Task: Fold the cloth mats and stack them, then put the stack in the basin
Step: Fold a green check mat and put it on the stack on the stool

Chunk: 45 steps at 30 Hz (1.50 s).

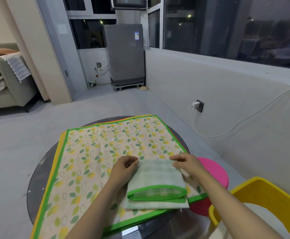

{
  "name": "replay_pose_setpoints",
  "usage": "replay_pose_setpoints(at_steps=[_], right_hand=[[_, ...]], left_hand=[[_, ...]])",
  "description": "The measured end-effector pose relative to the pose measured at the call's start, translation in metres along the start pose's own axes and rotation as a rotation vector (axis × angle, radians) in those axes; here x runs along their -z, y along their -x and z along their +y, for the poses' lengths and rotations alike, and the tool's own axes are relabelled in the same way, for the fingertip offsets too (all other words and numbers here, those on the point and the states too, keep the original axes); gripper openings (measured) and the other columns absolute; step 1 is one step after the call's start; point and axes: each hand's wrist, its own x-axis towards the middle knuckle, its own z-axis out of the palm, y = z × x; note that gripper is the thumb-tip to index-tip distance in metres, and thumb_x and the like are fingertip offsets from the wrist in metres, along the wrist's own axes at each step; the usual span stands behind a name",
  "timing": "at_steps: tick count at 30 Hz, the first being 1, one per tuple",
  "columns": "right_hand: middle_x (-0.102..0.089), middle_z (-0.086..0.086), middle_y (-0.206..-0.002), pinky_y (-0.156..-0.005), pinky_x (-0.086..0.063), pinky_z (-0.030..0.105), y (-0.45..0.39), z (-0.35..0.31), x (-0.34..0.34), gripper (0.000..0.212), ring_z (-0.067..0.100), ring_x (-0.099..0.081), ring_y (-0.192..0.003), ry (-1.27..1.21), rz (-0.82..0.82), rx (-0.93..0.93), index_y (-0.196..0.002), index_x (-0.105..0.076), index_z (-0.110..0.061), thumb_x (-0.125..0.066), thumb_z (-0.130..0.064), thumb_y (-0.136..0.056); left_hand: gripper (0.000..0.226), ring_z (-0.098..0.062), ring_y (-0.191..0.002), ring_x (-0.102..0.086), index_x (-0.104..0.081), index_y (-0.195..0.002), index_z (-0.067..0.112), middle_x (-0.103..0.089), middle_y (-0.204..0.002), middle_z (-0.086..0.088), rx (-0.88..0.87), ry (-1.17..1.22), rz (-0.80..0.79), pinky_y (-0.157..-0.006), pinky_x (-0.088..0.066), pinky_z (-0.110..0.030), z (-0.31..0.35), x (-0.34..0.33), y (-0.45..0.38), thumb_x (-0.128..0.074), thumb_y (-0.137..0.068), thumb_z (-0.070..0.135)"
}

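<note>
A folded green-checked cloth mat (156, 183) with a green border lies on top of an unfolded leaf-patterned mat (95, 152). My left hand (125, 167) pinches the folded mat's far left corner. My right hand (186, 163) pinches its far right corner. The leaf-patterned mat is spread flat on the round dark table (40, 171), with more mats under it showing yellow and orange edges (61, 140). The yellow basin (261, 197) stands at the lower right, beside the table.
A pink round stool (215, 171) stands just right of the table, partly under my right arm. A white charger cable (209, 133) runs along the right wall. A sofa (7, 83) is at the far left and a grey washing machine (125, 54) at the back.
</note>
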Motion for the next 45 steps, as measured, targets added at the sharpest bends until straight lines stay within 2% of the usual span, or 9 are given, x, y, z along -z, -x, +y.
replay_pose_setpoints(at_steps=[8,11,15,18,21,24,27,40,45], right_hand=[[-0.05,-0.007,-0.105,-0.073,-0.042,0.009,0.004,0.003,-0.004,0.032,0.001,-0.053,-0.083,0.224,-0.022,0.129,-0.11,-0.068,-0.018,-0.068,-0.007,-0.08],[-0.047,-0.008,-0.106,-0.086,-0.045,0.019,0.006,0.008,-0.007,0.035,0.012,-0.055,-0.095,0.391,-0.029,0.199,-0.116,-0.065,-0.018,-0.066,-0.013,-0.081],[-0.045,-0.009,-0.108,-0.101,-0.03,0.025,0.012,0.003,-0.01,0.05,0.011,-0.037,-0.106,0.652,-0.015,0.231,-0.123,-0.059,-0.027,-0.051,-0.037,-0.075],[-0.047,-0.009,-0.115,-0.104,-0.018,0.029,0.012,-0.007,-0.016,0.054,0.015,-0.033,-0.118,0.84,0.03,0.222,-0.125,-0.054,-0.035,-0.041,-0.04,-0.072],[-0.046,-0.004,-0.131,-0.113,-0.013,0.029,0.011,-0.013,-0.035,0.043,0.017,-0.029,-0.129,0.866,0.062,0.303,-0.133,-0.048,-0.025,-0.041,-0.028,-0.091],[-0.02,-0.001,-0.156,-0.118,0.001,0.028,0.014,-0.003,-0.056,0.05,0.014,-0.009,-0.144,0.862,-0.009,0.267,-0.148,-0.023,-0.016,-0.02,-0.03,-0.1],[0.007,-0.005,-0.159,-0.116,0.013,0.032,0.019,0.011,-0.063,0.07,0.01,0.013,-0.144,0.98,-0.027,0.222,-0.15,0.003,-0.019,0.011,-0.046,-0.086],[0.017,0.008,-0.157,-0.116,0.015,0.041,0.027,0.011,-0.055,0.066,0.02,0.02,-0.144,1.017,0.12,-0.05,-0.147,0.014,-0.007,-0.007,-0.047,-0.098],[-0.006,0.008,-0.158,-0.118,-0.001,0.04,0.031,0.008,-0.055,0.065,0.025,-0.005,-0.145,0.925,0.239,-0.065,-0.15,-0.006,-0.007,-0.016,-0.047,-0.099]], left_hand=[[0.028,-0.002,-0.086,-0.052,-0.066,-0.113,0.027,-0.05,-0.107,0.012,-0.112,-0.186,-0.082,-0.071,-0.036,-0.006,-0.004,0.002,0.001,-0.064,-0.087,0.035],[0.035,-0.009,-0.093,-0.044,-0.059,-0.124,0.031,-0.044,-0.104,0.011,-0.212,-0.396,-0.132,-0.084,-0.034,-0.014,-0.005,0.002,0.002,-0.057,-0.09,0.038],[0.057,-0.016,-0.115,-0.034,-0.052,-0.129,0.03,-0.042,-0.115,0.005,-0.244,-0.76,-0.098,-0.104,-0.028,-0.031,0.011,-0.004,0.004,-0.028,-0.083,0.052],[0.045,-0.02,-0.137,-0.021,-0.048,-0.128,0.012,-0.031,-0.147,-0.003,-0.314,-0.735,-0.101,-0.115,-0.016,-0.032,0.03,-0.024,0.008,-0.033,-0.094,0.037],[0.054,-0.015,-0.146,-0.004,-0.019,-0.149,0.02,-0.01,-0.159,0.0,-0.287,-0.677,-0.254,-0.119,-0.001,-0.032,0.033,-0.047,0.011,-0.024,-0.098,0.035],[0.065,-0.013,-0.146,0.01,0.0,-0.151,0.026,0.006,-0.159,0.004,-0.268,-0.798,-0.265,-0.118,0.01,-0.032,0.023,-0.058,0.012,-0.005,-0.088,0.04],[0.066,-0.009,-0.145,0.013,0.003,-0.15,0.028,0.009,-0.158,0.007,-0.271,-0.837,-0.234,-0.117,0.012,-0.031,0.016,-0.059,0.014,-0.002,-0.086,0.042],[0.072,-0.024,-0.146,0.013,0.008,-0.148,0.002,0.013,-0.157,-0.014,0.143,-0.833,-0.028,-0.118,0.011,-0.04,0.005,-0.044,0.026,-0.009,-0.097,0.05],[0.058,-0.026,-0.143,-0.015,-0.028,-0.145,0.008,-0.021,-0.155,-0.009,0.167,-0.665,0.163,-0.115,-0.011,-0.039,0.008,-0.038,0.028,-0.028,-0.099,0.043]])
